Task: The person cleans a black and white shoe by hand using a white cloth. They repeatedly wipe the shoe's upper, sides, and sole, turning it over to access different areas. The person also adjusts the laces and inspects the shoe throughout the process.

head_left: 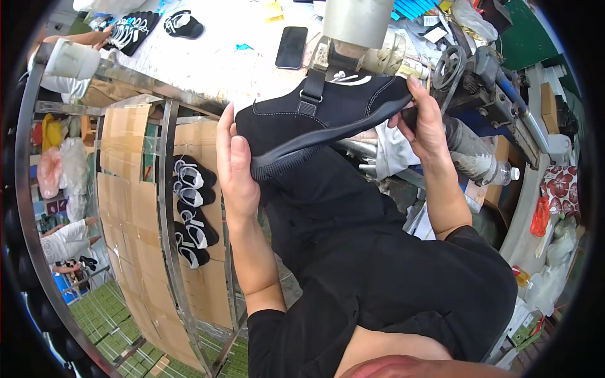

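A black shoe (pixel 315 116) with a strap, a small metal ring and a thick black sole is held sideways in front of me, its side turned up. My left hand (pixel 239 167) grips the end at the left, thumb along the edge of the sole. At the other end my right hand (pixel 425 123) pinches the shoe, thumb on top and fingers underneath. Just behind the shoe stands a machine with a pale cylindrical head (pixel 357 22), whose lower part is partly hidden by the shoe.
On the white worktable (pixel 217 69) lie a black phone (pixel 291 47) and another black shoe (pixel 183 25). Several shoes (pixel 194 208) sit on a cardboard-lined rack (pixel 135 208) at left. To the right are a handwheel (pixel 449 68) and a plastic bottle (pixel 504 173). Another person's arm (pixel 88 38) reaches in at far left.
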A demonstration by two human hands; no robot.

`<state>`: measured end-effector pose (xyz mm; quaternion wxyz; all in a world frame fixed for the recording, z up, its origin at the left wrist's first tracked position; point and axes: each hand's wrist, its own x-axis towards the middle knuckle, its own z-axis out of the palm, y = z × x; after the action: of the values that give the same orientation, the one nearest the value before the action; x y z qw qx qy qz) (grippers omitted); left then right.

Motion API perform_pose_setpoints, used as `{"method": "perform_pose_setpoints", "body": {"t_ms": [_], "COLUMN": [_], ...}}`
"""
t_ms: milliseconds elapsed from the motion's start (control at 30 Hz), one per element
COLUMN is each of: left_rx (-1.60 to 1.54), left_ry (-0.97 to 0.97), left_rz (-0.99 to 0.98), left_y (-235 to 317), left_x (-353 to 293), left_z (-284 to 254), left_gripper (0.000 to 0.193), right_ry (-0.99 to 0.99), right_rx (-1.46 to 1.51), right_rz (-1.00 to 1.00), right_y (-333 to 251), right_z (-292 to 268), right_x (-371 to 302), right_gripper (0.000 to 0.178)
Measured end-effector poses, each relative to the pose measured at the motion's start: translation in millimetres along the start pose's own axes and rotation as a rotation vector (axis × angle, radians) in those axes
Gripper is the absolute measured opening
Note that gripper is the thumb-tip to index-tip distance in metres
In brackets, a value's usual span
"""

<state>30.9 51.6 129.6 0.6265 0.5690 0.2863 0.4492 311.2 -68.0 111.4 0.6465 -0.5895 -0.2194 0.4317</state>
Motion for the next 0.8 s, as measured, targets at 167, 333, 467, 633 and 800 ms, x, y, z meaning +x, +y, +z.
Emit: {"method": "perform_pose_setpoints", "body": {"t_ms": [167,333,467,633,800], "left_rx": [0.05,-0.033,-0.073,0.538,0.062], "left_ry": [-0.056,-0.102,-0.175,-0.427,-0.153], "left_rz": [0.003,-0.078,-0.182,-0.03,-0.752], "left_y": [1,3,-9,-49,-72], "left_x": [17,16,-7,-67,-128], "left_z": [9,19,-1,-56,-41], "left_gripper": [0.058,0.068,0.078,0.045,0.019], "right_ry": [0.069,0.093,0.068,-0.213,-0.414], "right_rx": [0.012,-0.038,-0.116,-0.444,-0.576], "right_rz": [-0.024,-0.039,-0.026,0.138,0.241], "right_y": [-11,-11,-13,32,99], "right_z": [-5,-17,-6,5,64], "right_x": [-5,-4,-5,14,13], "right_gripper": [0.058,0.06,0.055,0.046,0.041]}}
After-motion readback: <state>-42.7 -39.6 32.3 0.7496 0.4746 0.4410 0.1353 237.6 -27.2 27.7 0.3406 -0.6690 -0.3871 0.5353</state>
